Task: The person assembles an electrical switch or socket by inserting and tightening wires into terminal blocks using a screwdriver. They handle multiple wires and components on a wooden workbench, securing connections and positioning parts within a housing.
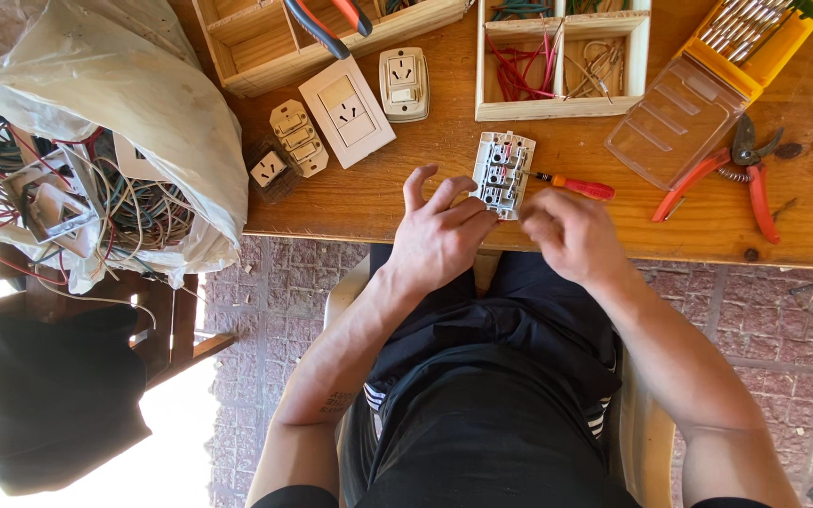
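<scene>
At the near edge of the wooden table (613, 212), the left hand (439, 235) pinches the upturned white plastic socket module (502, 174), its long axis pointing away, while the closed right hand (571, 235) holds the small orange-handled screwdriver (576, 185) lying crosswise into it.

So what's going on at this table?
A seated person steadies a white socket module, turned back-up at the edge of the wooden table, with the left hand. The right hand is beside it, close to a small red-handled screwdriver. More sockets, pliers and wire trays lie around.
</scene>
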